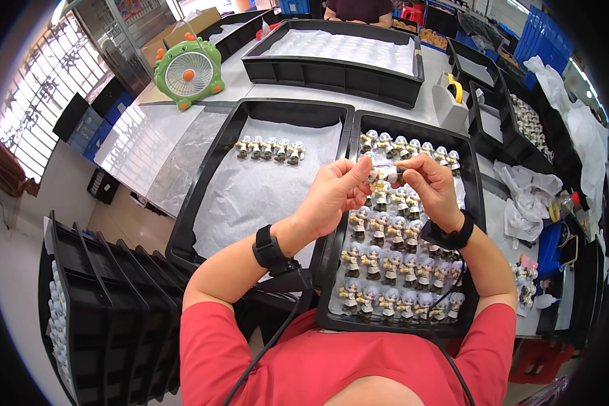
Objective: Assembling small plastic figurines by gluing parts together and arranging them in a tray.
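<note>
White figurine (387,176) pinched by left hand (334,194), right hand (436,188).

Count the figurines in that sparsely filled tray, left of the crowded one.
5 figurines, side by side in one row on the white lining, near the black tray's far end; none there looks hidden.

Garment: red short-sleeved T-shirt (379,352) with rounded neckline. Left wrist: broad black strap (266,247) with dark blocky module (283,268). Right wrist: similar black band (453,233). Two thin black cables (277,335) cross the shirt, one per side.
</note>
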{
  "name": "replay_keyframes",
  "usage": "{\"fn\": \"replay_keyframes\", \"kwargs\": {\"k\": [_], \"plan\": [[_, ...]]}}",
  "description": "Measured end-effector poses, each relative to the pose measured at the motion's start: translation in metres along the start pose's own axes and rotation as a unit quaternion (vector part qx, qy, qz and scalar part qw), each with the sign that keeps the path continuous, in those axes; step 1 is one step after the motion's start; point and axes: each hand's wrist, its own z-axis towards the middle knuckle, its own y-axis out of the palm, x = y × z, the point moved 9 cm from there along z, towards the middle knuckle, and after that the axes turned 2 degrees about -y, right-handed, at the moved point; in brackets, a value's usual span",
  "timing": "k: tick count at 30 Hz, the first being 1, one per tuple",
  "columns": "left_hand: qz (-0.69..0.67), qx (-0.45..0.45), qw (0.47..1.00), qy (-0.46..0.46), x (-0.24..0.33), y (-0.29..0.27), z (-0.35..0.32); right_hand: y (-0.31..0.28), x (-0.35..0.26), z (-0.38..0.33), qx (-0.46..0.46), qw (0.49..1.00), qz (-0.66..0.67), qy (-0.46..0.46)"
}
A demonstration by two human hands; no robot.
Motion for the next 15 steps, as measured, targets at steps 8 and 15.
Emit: {"fn": "replay_keyframes", "kwargs": {"k": [8, 15], "plan": [[0.069, 0.003, 0.997, 0.04, 0.008, 0.014, -0.004, -0.003, 0.004, 0.001, 0.008, 0.999, -0.01, 0.031], [0.053, -0.048, 0.997, 0.034, 0.002, 0.014, -0.001, -0.003, 0.009, 0.001, 0.007, 0.997, 0.007, 0.074]]}}
